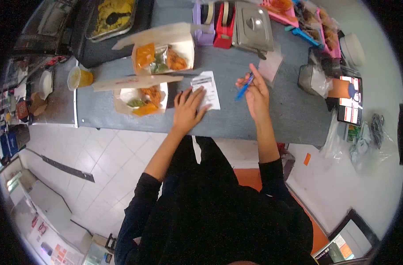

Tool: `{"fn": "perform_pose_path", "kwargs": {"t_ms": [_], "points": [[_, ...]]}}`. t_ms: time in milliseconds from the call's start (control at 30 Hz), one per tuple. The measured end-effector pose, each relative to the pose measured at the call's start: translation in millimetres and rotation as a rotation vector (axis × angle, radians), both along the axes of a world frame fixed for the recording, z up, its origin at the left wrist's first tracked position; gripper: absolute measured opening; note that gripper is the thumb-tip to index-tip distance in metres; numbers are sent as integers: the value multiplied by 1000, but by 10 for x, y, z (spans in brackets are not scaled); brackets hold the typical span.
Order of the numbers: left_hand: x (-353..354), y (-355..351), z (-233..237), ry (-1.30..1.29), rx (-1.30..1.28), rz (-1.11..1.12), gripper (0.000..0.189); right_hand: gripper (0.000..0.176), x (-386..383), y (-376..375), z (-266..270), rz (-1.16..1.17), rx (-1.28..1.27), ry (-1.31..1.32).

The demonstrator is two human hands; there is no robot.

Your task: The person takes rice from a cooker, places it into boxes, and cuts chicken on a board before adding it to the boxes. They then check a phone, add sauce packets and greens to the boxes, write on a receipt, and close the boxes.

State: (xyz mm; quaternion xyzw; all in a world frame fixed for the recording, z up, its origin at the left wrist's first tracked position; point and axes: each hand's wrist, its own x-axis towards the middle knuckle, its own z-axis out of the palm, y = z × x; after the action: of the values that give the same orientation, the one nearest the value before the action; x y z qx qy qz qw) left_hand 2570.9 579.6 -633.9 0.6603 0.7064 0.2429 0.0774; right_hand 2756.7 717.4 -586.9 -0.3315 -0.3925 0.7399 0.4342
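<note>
Counter [294, 112] bare right of receipt [209, 88]; 2 food boxes [142, 99] block left.

Both forearms reached forward, bare below the elbows. The left hand [188, 110] lay flat, palm down, fingers spread. The right hand [256, 92] was lifted a little higher, its fingers apparently pinched together against the thumb.

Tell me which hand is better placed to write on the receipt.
Probably right: the right hand holds the blue pen beside the receipt, while the left hand lies flat on it.
</note>
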Motion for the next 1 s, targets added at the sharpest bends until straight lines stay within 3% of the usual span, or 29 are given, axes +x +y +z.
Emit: {"fn": "perform_pose_path", "kwargs": {"t_ms": [133, 167, 267, 300, 367, 467, 567, 867, 1000], "points": [[5, 32, -28, -46, -16, 69, 59, 57, 102, -41, -71, 146, -241, 251], [11, 29, -29, -74, -51, 110, 73, 60, 100, -67, -80, 186, -317, 335], [35, 64, 2, -111, -86, 190, 85, 79, -54, -261, -68, 21, 6, -195], [35, 60, -41, -86, -118, 198, 98, 86, -117, -329, -59, -22, 79, -180], [27, 59, -68, -102, -127, 196, 104, 103, -226, -500, -68, -108, 218, -154], [-3, 56, -56, -102, -148, 187, 113, 108, -336, -740, -215, -206, 610, -404], [10, 55, -48, -137, -121, 193, 113, 99, -379, -781, -434, -233, 979, -553], [-24, 43, -115, -135, -69, 177, 110, 71, -512, -833, -646, -191, 1001, -489], [-12, 56, -105, -131, -77, 186, 111, 67, -449, -782, -720, -218, 998, -520]]}}
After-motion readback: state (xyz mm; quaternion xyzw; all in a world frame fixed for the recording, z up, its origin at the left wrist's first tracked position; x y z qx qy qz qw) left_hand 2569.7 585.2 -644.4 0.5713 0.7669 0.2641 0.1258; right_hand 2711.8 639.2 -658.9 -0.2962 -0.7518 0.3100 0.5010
